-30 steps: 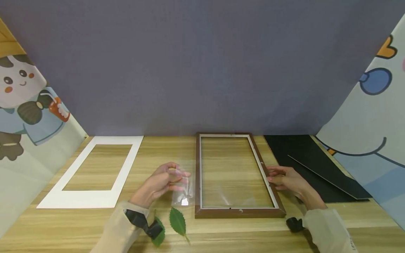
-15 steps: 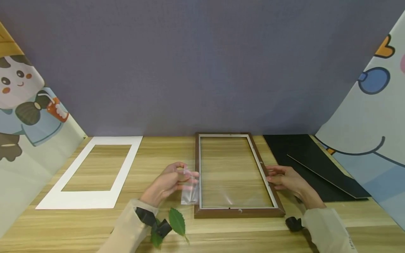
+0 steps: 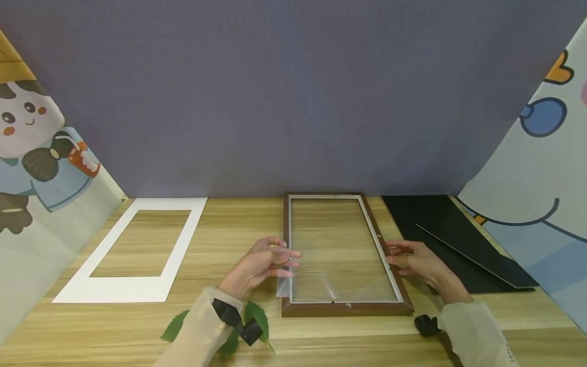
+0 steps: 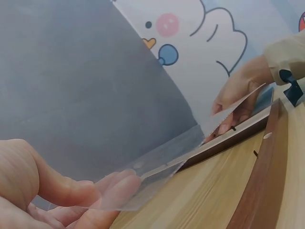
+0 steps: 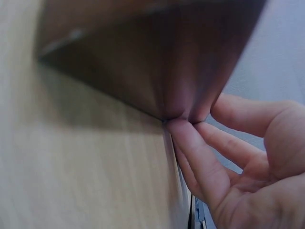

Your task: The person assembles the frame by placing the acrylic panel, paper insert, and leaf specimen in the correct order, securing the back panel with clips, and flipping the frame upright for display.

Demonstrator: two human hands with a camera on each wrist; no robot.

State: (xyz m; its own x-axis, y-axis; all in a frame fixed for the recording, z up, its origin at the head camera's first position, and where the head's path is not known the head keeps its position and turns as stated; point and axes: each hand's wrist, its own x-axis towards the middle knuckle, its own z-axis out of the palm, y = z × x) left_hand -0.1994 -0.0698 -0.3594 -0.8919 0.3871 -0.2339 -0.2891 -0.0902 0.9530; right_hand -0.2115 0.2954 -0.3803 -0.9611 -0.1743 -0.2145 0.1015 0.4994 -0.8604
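Note:
My left hand pinches a thin clear plastic sheet between thumb and fingers, above the left side of the picture frame. In the head view only part of the clear sheet shows against the frame's left rail. The brown picture frame lies on the table with its pale inner lip facing up; reflections show inside it. My right hand rests its fingertips against the frame's right rail. In the right wrist view, fairly straight fingers touch the outer side of the frame.
A white mat board with a cut-out window lies at the left. Black boards overlap at the right, one tilted up. Green leaves lie near and partly under my left sleeve. A grey panel stands behind the table.
My left hand has moved right with the clear sheet, from beside the frame to over its left rail. Another leaf has come into view left of my sleeve. The right hand stays put.

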